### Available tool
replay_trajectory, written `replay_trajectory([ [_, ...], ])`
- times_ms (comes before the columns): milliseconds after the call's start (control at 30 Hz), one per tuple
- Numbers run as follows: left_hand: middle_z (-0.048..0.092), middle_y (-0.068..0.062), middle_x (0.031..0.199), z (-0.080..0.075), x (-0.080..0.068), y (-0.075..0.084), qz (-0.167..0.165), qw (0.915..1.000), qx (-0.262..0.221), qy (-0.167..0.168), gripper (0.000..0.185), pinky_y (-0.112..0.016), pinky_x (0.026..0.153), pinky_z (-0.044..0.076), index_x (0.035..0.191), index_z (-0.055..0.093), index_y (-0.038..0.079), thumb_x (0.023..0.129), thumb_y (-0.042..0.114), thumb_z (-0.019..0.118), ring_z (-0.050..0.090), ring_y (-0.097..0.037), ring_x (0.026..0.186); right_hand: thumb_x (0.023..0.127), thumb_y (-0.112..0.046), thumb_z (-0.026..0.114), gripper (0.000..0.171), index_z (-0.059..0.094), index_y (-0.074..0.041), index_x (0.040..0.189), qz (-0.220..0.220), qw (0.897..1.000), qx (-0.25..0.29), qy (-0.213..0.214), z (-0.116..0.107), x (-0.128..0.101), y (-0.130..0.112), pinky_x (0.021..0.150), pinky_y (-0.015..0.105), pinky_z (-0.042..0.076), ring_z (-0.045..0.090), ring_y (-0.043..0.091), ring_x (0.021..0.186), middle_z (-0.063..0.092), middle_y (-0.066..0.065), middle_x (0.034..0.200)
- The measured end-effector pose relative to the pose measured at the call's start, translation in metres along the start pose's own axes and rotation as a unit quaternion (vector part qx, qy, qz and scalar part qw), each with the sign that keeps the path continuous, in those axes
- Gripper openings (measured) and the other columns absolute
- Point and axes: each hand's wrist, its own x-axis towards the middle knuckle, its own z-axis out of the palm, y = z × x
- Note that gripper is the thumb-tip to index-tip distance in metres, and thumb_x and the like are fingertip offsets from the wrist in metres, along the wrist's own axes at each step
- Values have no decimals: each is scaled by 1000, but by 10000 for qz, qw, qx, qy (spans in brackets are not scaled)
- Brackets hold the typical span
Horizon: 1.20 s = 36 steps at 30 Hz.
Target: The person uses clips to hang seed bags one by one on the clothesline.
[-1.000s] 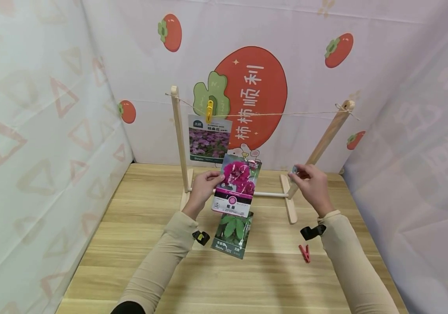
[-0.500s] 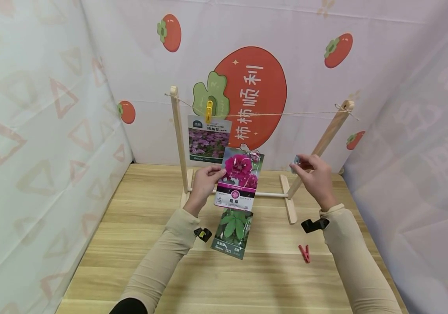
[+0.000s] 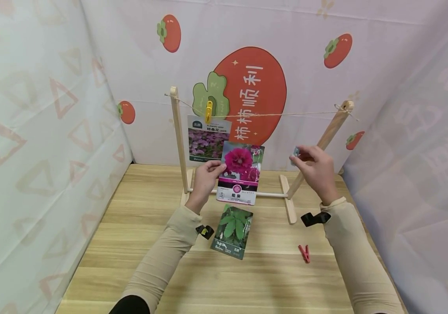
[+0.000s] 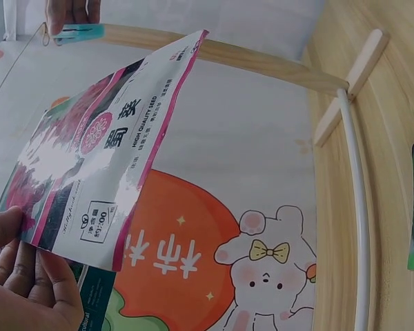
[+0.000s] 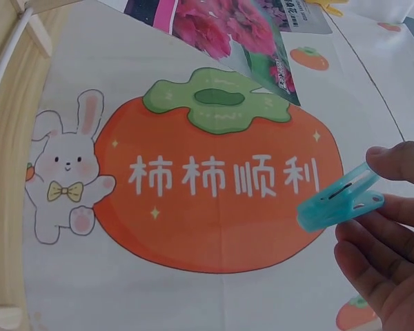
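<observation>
My left hand [image 3: 208,179] pinches the left edge of a seed packet [image 3: 241,174] with pink flowers, held up in front of the stand. In the left wrist view the packet [image 4: 90,152] tilts, with thumb in front and fingers behind. My right hand [image 3: 318,171] pinches a light blue clothespin [image 3: 295,156] right of the packet. Close up, the clothespin [image 5: 339,200] sits between thumb and fingers, its handle ends under them. Behind the left hand, a purple-flower seed packet [image 3: 208,138] hangs from the string [image 3: 278,114] by a yellow clothespin [image 3: 209,111].
A green-leaf seed packet [image 3: 232,231] lies on the wooden table [image 3: 149,261]. Right of it lies a red clothespin [image 3: 304,253]. Two wooden posts, left post [image 3: 178,131] and right post [image 3: 331,131], bear the string; a white rod [image 3: 272,195] joins their feet.
My left hand has raised the pink-flower packet and moved it slightly right, uncovering the top of the green-leaf packet. My right hand has risen with the light blue clothespin.
</observation>
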Motion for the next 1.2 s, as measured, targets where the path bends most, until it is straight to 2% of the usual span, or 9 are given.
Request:
replay_trajectory([
  [200,71,-16,108,1,1,4,91,9999,-130,63,27,-31,89,54,113,67,2,93,20,67,66,-12,90,80,0,77,30,70,7,107,-71,10000,-7,38,-1,5,-4,69,0,41,52,-15,79,69,23,92],
  [367,72,-16,109,6,3,8,83,9994,-292,148,26,-26,85,54,111,68,1,92,19,68,65,-7,87,80,-1,77,30,69,7,108,-92,10000,-10,30,-2,10,-9,68,3,42,51,-16,79,69,23,92],
  [567,73,-16,104,12,4,13,165,9985,-460,255,23,-22,81,52,108,69,1,91,17,69,64,-3,82,81,-1,77,29,69,7,108,-140,9999,8,9,-2,18,-15,74,2,42,50,-19,79,70,23,93],
  [733,73,-15,105,13,5,17,201,9982,-486,272,24,-23,83,53,109,69,1,91,17,69,65,-5,84,81,0,77,28,70,8,107,-255,9996,79,34,-1,25,-19,75,2,42,51,-20,79,70,23,91],
  [933,72,-15,106,15,7,19,230,9979,-524,292,25,-20,77,52,110,69,1,91,18,69,65,-7,86,81,-1,76,28,70,8,108,-436,9990,98,90,-2,35,-24,76,4,44,51,-20,79,71,23,92],
  [1200,72,-13,106,18,9,21,255,9975,-602,268,25,-20,78,51,110,69,3,91,19,69,64,-8,87,82,-1,76,29,70,5,110,-649,9976,184,163,-3,49,-34,79,3,44,52,-21,82,73,21,95],
])
